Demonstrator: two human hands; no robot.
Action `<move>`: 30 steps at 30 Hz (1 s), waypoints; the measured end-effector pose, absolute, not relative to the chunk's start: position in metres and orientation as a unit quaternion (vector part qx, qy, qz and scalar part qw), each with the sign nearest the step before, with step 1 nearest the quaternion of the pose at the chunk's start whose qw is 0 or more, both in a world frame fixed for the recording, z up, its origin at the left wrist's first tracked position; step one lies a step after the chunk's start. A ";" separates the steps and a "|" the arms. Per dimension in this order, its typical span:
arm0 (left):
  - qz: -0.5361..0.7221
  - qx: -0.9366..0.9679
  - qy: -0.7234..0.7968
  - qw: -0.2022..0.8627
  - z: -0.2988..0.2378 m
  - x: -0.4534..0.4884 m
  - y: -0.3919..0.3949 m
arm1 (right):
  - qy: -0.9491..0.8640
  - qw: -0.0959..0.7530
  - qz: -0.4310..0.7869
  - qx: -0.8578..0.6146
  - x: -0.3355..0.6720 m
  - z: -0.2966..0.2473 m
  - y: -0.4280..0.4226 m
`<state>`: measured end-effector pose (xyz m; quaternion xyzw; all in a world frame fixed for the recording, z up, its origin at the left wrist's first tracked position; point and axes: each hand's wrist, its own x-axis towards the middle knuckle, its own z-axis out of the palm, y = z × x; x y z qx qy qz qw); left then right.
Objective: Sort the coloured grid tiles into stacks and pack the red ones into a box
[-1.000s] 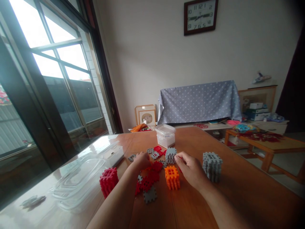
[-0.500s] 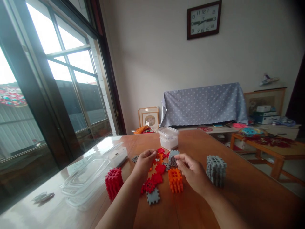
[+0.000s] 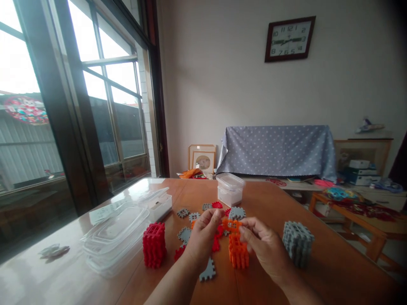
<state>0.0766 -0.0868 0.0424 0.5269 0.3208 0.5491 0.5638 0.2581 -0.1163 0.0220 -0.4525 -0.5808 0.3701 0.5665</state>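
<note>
Both hands are raised above the wooden table [image 3: 333,267] and pinch one flat orange waffle piece [image 3: 231,225] between them. My left hand [image 3: 203,235] grips its left edge, my right hand [image 3: 263,243] its right edge. Right under the piece stands an orange block stack [image 3: 238,253]. Loose red pieces [image 3: 217,243] and grey pieces [image 3: 208,271] lie scattered on the table around and behind the hands. A red block stack [image 3: 154,244] stands to the left, a grey block stack [image 3: 298,243] to the right.
Clear plastic containers [image 3: 114,237] and a lidded box [image 3: 158,203] sit along the table's left side by the window. A small clear tub [image 3: 229,189] stands at the far edge, with a small grey stack [image 3: 237,213] before it. A low table [image 3: 359,207] lies beyond on the right.
My left hand rose from the pile with an orange piece. My right hand came over and took its other edge above the orange stack. The camera tilted and shifted.
</note>
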 end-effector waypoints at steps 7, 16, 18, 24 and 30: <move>0.503 0.443 0.303 0.678 0.035 0.073 -0.082 | -0.652 0.546 0.287 -0.441 0.256 0.013 -0.115; 0.510 0.444 0.312 0.667 0.030 0.070 -0.077 | -0.679 0.520 0.197 -0.480 0.269 0.007 -0.111; 0.509 0.449 0.312 0.664 0.029 0.071 -0.077 | -0.689 0.514 0.185 -0.477 0.271 0.011 -0.113; 0.484 0.476 0.308 0.666 0.025 0.072 -0.077 | -0.730 0.480 0.170 -0.455 0.264 0.025 -0.121; 0.488 0.460 0.294 0.681 0.026 0.074 -0.078 | -0.734 0.471 0.166 -0.461 0.257 0.023 -0.118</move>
